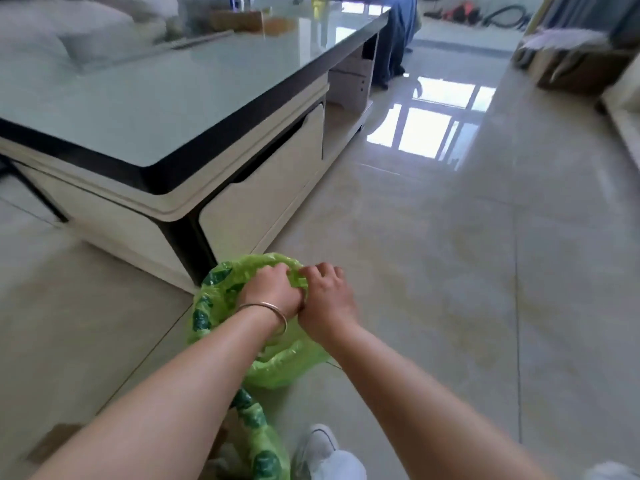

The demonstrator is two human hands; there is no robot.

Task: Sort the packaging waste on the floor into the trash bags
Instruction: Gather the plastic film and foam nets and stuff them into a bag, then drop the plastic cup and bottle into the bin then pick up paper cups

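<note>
Head view, and both sets of fingers are bunched tight on the far rim of the green trash bag (221,306). The left hand (273,294) has its fingers curled over a fold of the plastic, and the right hand (325,303) is pinching the same stretch of rim just beside it, knuckles touching. By the look of it they are working the mouth of the bag, pulling it open or rolling the edge so it stands ready to take waste. A thin bangle (270,311) sits on the left wrist.

The bag rests on the tiled floor (450,271), right at the near corner of the coffee table (173,116), almost touching its base. A second green bag (259,441) lies closer in, under the left forearm, next to a white shoe (320,445). That makes two bags, which fits a sort into separate kinds.

Waste itself is hard to spot: something brown, possibly cardboard (52,441), lies at lower left, blurred. Far across the room sits a box (575,67), too soft to read. The table corner crowds the bag's left side; the floor to the right is open.
</note>
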